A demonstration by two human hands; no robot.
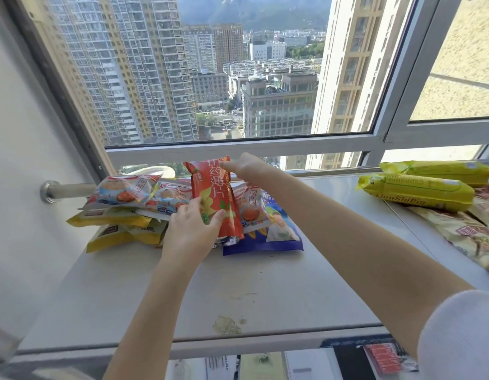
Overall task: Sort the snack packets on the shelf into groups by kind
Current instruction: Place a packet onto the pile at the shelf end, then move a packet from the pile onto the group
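Note:
An orange-red snack packet [214, 193] stands upright on the pile at the back of the white shelf [238, 283]. My left hand [192, 229] grips its lower edge, and my right hand [244, 167] pinches its top right corner. Under and around it lie white packets with orange pictures [125, 190], yellow packets [111, 218] at the left and a blue packet [273, 237]. At the far right lie two yellow-green packets [419, 190] on top of beige patterned packets [468, 237].
The shelf runs under a large window with a grey frame [238, 149]. A metal pipe [56, 192] comes out of the left wall beside the pile. A stain [227, 325] marks the shelf's front edge. Papers and books [306, 366] lie below.

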